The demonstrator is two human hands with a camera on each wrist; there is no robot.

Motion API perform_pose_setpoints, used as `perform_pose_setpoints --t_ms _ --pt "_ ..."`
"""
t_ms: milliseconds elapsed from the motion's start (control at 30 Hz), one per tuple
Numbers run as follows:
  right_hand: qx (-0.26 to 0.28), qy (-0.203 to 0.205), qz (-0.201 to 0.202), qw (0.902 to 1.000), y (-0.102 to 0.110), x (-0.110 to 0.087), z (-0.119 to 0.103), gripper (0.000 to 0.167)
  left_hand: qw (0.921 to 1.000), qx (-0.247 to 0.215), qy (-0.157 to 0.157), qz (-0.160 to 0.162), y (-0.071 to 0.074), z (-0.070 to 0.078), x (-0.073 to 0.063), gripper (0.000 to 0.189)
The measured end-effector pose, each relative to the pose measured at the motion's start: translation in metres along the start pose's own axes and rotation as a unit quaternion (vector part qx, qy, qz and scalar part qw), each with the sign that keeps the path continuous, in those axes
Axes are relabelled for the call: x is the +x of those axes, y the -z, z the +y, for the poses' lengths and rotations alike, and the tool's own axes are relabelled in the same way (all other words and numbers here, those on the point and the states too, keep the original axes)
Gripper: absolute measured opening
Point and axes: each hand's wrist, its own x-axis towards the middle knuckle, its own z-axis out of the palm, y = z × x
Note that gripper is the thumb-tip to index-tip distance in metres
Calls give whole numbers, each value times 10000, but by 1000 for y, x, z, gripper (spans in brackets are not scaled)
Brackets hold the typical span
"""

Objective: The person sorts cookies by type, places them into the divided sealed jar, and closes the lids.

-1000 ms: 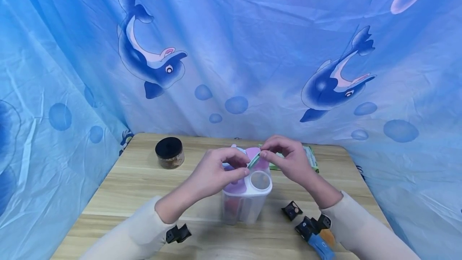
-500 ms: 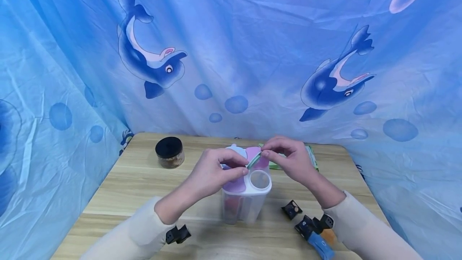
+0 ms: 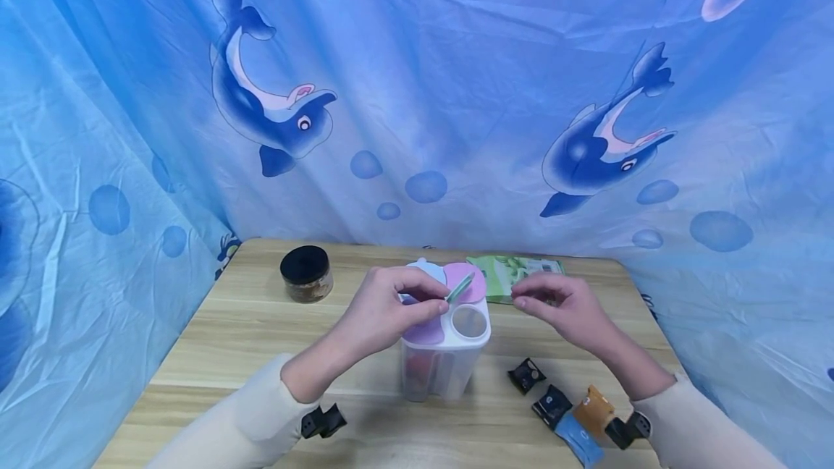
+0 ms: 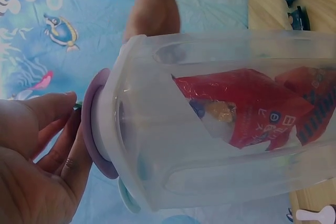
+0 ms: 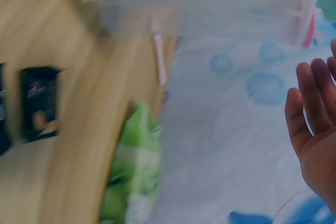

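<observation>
My left hand pinches a small round green lid, seen nearly edge-on, over a clear plastic storage container. The container's white top has blue, pink and purple lids, plus one uncovered round opening at front right. Red snack packets show through its wall in the left wrist view. To the right of the container, my right hand hovers in front of the green bag, its fingers loosely bent and holding nothing.
A jar with a black lid stands at the back left of the wooden table. Small black, orange and blue packets lie at front right. A pinkish scoop lies behind the container.
My right hand has let go of the green lid and moved right, uncovering the pink lid and more of the green bag. My left hand keeps the green lid in nearly the same place.
</observation>
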Motion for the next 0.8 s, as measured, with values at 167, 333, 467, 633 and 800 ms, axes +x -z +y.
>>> perform_pose_setpoints --t_ms 167,333,467,633,800 --pt "-215 -692 -315 9969 -3 -23 28 18 10000 -13 -8 -46 0 0 0 14" --pt "-132 -1395 -548 9886 -9 -41 56 23 10000 -21 -18 -69 0 1 1 14" --pt "-134 -1762 -729 9816 -13 -54 74 24 9999 -12 -27 -99 0 1 1 14" --pt "-192 -1981 -1024 9746 -15 -64 92 33 9999 -15 -32 -106 1 2 0 14" --pt "-398 -2136 -1241 9682 -17 -69 106 40 10000 -2 -31 -94 1 0 0 14"
